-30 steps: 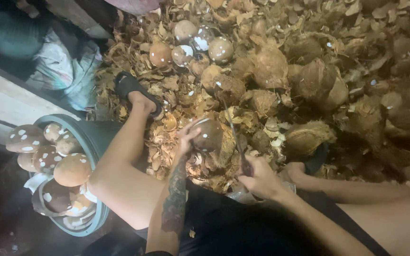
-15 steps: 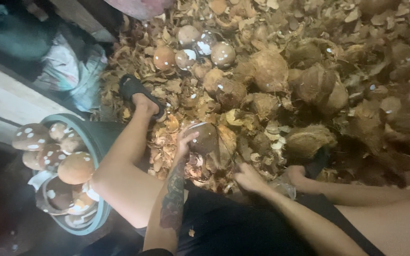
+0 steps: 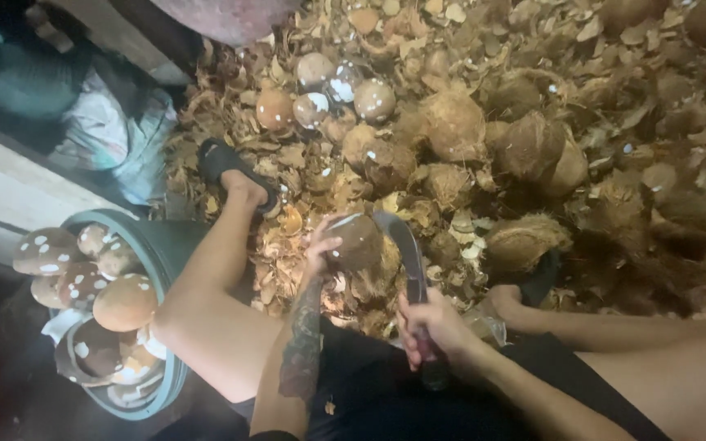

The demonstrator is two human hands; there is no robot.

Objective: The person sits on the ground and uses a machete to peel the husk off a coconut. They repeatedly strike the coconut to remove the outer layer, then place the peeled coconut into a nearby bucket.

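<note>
A round brown coconut (image 3: 355, 242), partly stripped with a pale patch showing at its top, is gripped by the left hand (image 3: 322, 245) and steadied above the husk litter (image 3: 288, 269) between the legs. A curved steel machete (image 3: 402, 245) is clenched in the right hand (image 3: 431, 327), blade laid against the coconut's right side. Peeled nuts are collected in a teal bucket (image 3: 165, 245) at the left.

Dim warm light, brightest at centre, deep shadow along left edge, soft blur throughout

My left hand (image 3: 320, 245) grips a husked coconut (image 3: 355, 241) while my right hand (image 3: 431, 322) holds a curved machete (image 3: 402, 245) against it, over the husk-littered floor (image 3: 614, 188).
</note>
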